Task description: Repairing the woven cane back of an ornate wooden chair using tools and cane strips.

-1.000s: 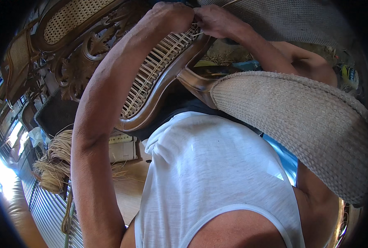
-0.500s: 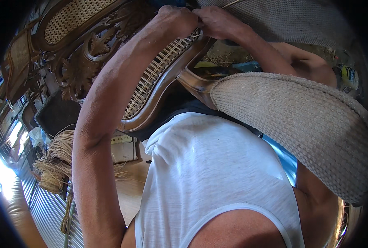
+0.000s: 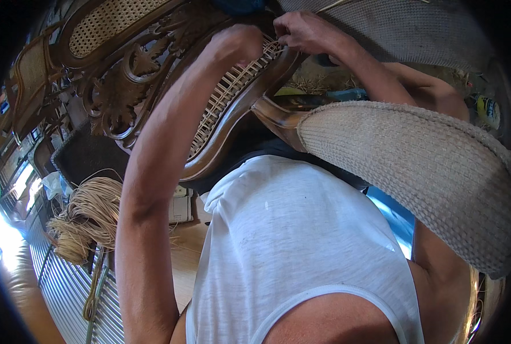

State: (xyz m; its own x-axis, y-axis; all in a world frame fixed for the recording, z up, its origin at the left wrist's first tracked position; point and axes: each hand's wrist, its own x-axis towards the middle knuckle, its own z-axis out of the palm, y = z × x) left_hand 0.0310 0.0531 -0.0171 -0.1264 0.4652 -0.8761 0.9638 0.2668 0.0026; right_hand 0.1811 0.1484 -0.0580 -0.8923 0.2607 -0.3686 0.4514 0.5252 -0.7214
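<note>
My left hand [image 3: 238, 45] is curled over the half-woven cane lattice [image 3: 221, 103] in a dark wooden chair frame [image 3: 221, 149]; its fingertips are mostly hidden, so what it grips cannot be made out. Just right of it, my right hand [image 3: 304, 33] has fingers bent together near the top of the lattice, where thin cane strands show; whether one is pinched is unclear. A beige woven curved piece [image 3: 404, 166], joined to wood, crosses below my right forearm.
Carved woodwork [image 3: 129, 86] and a finished cane panel [image 3: 106, 26] stand upper left. A bundle of pale cane strands [image 3: 89, 212] hangs left, beside a ribbed metal surface [image 3: 66, 292]. A grey woven mat [image 3: 393, 28] lies at top right, a blue surface [image 3: 390, 215] below the beige piece.
My left hand has moved down and slightly left, apart from my right hand, which has shifted slightly right. More of the lattice's upper end shows between them.
</note>
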